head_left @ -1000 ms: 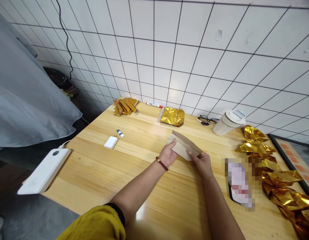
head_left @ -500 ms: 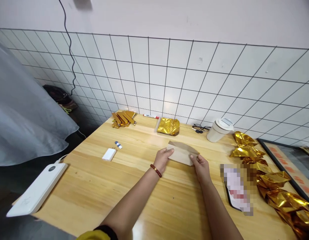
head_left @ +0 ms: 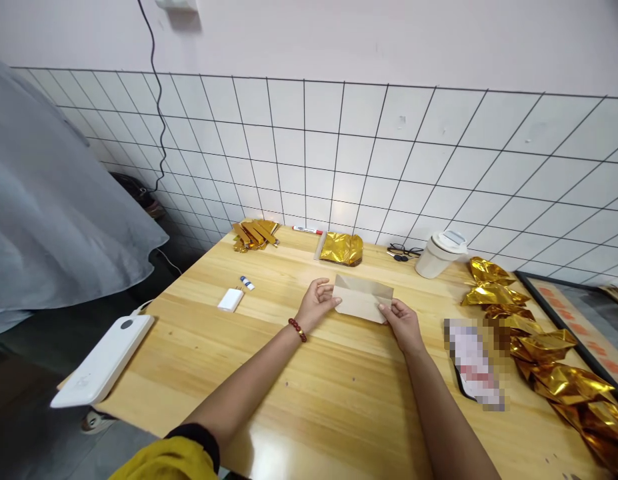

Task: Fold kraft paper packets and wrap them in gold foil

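Note:
A flat brown paper bag (head_left: 363, 298) is held just above the wooden table (head_left: 249, 360), between both hands. My left hand (head_left: 317, 301), with a red bead bracelet at the wrist, pinches the bag's left edge. Its lower right corner is gripped by my right hand (head_left: 401, 321). The bag's top flap is folded over.
A gold foil pouch (head_left: 341, 248), a red marker (head_left: 309, 230) and a pile of gold strips (head_left: 255, 233) lie near the tiled wall. Glasses (head_left: 401, 252) and a lidded cup (head_left: 440, 254) stand behind the bag. Several gold pouches (head_left: 539, 340) fill the right side. A white charger (head_left: 231, 299) and white device (head_left: 105, 361) lie left.
The bag has gone from tilted to level and squarer to me, with both hands still on it. The camera has lifted, showing more of the wall.

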Demonstrator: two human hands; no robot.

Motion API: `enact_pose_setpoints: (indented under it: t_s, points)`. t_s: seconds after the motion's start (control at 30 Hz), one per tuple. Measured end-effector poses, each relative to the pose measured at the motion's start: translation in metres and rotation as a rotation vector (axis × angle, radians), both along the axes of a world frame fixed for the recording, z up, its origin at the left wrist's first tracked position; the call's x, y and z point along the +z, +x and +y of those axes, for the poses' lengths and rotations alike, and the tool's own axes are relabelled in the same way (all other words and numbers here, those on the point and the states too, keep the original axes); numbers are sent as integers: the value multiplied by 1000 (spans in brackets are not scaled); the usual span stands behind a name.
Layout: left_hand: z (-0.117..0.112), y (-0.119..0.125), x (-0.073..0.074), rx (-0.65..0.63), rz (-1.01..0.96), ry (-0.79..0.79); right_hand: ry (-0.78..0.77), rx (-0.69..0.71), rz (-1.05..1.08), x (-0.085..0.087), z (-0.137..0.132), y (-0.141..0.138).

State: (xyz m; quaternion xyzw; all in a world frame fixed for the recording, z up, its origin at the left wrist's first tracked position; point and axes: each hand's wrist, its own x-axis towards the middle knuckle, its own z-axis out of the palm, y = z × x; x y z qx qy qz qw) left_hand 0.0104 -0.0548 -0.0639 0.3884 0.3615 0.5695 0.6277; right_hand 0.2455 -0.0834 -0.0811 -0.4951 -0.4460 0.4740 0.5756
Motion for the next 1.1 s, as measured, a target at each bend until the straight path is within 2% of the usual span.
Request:
enact_pose_setpoints:
  t_s: [0.13, 0.33, 0.57, 0.83, 1.1]
  points:
    - [0, -1, -2, -96, 2, 67, -4, 27, -1, -7, 2, 3]
    - [9, -5, -8, -278, -11, 0, -18, 57, 34, -7, 1, 3]
    - [11, -7, -12, -378, 21, -26, -38, 32, 15, -4, -1, 1]
    - [13, -9, -16, -388, 114, 3, -18, 45, -31, -2, -2, 0]
    - [15, -6, -6, -177, -87, 34, 28, 67, -71, -6, -3, -2]
